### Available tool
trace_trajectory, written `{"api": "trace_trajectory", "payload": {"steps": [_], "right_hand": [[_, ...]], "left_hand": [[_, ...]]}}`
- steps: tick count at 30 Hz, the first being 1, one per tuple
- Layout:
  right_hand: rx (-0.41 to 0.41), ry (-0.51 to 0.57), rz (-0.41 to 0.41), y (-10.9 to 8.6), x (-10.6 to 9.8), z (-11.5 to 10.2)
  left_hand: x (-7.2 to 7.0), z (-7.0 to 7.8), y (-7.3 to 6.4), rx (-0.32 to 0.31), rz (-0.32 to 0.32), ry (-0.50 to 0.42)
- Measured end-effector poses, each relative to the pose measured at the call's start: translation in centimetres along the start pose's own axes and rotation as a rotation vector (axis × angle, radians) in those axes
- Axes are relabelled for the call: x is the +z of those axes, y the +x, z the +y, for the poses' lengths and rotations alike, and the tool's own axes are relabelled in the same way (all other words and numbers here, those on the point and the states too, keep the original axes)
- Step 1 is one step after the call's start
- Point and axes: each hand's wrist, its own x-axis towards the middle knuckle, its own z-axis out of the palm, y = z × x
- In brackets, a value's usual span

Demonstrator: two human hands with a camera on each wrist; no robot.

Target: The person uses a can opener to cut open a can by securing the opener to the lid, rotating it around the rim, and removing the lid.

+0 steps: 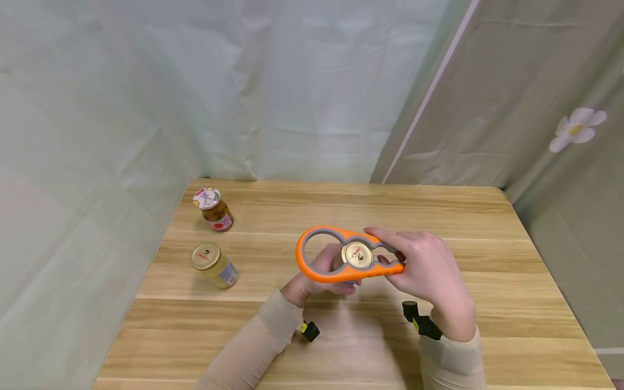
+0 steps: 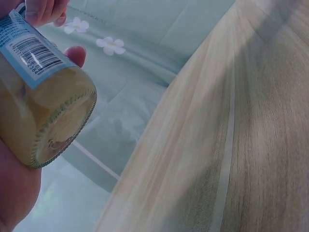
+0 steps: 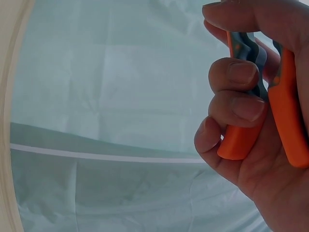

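My left hand [image 1: 324,273] grips a glass jar [image 2: 53,108] with a gold lid [image 1: 357,254], held above the table. In the left wrist view the jar is tilted, its ribbed base and blue barcode label showing. My right hand [image 1: 424,262] holds an orange and grey jar opener [image 1: 312,273] by its two handles, the fingers curled round them in the right wrist view. From above, the gold lid shows between the opener's arms, in the notched part near the handles. Most of the jar's body is hidden under the opener in the head view.
At the left of the wooden table [image 1: 507,271] stand a gold-lidded jar with pale contents [image 1: 214,265] and, behind it, a brown jar with a patterned lid [image 1: 213,209]. A pale curtain [image 1: 302,97] hangs behind the table's far edge.
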Motion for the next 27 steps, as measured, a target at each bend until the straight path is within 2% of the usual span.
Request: {"api": "trace_trajectory", "payload": {"steps": [4, 8, 12, 15, 19, 27], "right_hand": [[0.001, 0.000, 0.010, 0.0, 0.0, 0.0], [0.008, -0.008, 0.028, 0.1, -0.1, 0.0], [0.005, -0.006, 0.078, 0.1, -0.3, 0.0], [-0.005, -0.013, 0.127, 0.2, -0.3, -0.1], [0.018, -0.040, 0.180, 0.3, -0.4, -0.2], [0.124, -0.028, 0.235, 0.2, -0.5, -0.3]], "left_hand": [[0.1, 0.1, 0.1, -0.018, -0.028, -0.046], [0.1, 0.0, 0.7, 0.051, -0.046, -0.083], [-0.5, -0.3, 0.9, 0.107, 0.016, 0.026], [-0.9, -0.5, 0.3, 0.072, 0.109, 0.116], [-1.1, -0.5, 0.1, 0.050, 0.146, 0.106], [-1.3, -0.6, 0.3, 0.040, 0.168, 0.129]]}}
